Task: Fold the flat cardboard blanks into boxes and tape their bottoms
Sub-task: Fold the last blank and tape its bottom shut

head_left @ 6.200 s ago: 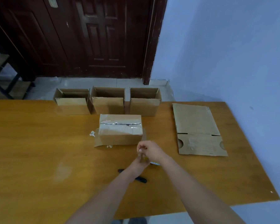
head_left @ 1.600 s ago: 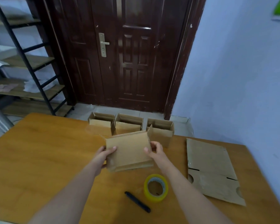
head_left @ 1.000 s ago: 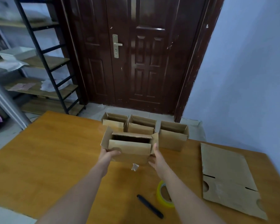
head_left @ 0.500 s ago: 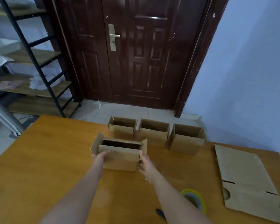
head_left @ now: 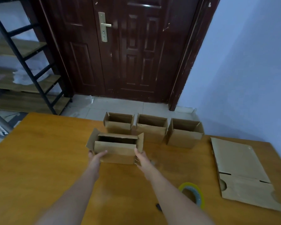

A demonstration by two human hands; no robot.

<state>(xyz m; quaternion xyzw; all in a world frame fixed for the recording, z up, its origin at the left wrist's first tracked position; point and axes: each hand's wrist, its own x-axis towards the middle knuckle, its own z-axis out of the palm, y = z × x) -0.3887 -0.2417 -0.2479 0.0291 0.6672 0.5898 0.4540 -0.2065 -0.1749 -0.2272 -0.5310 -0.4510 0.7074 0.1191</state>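
An upright, open-topped cardboard box [head_left: 115, 150] stands on the wooden table [head_left: 39, 159] between my hands. My left hand [head_left: 96, 157] grips its near left corner, thumb across the front face. My right hand [head_left: 141, 159] holds its right end, fingers against the side. Behind it, three folded boxes stand in a row at the table's far edge: left [head_left: 118, 125], middle [head_left: 151, 129], right [head_left: 184, 133]. A flat cardboard blank [head_left: 240, 172] lies at the right. A yellow tape roll [head_left: 193, 194] lies near my right forearm.
A black pen [head_left: 159, 207] shows partly beside my right forearm. Beyond the table are a tiled floor, a dark wooden door [head_left: 128, 46] and a black metal shelf [head_left: 23, 62] on the left. A blue wall stands at the right.
The box was turned from bottom-up to open-top-up and carried left and forward; it now sits in front of the leftmost box of the row. Both hands stay on its ends.
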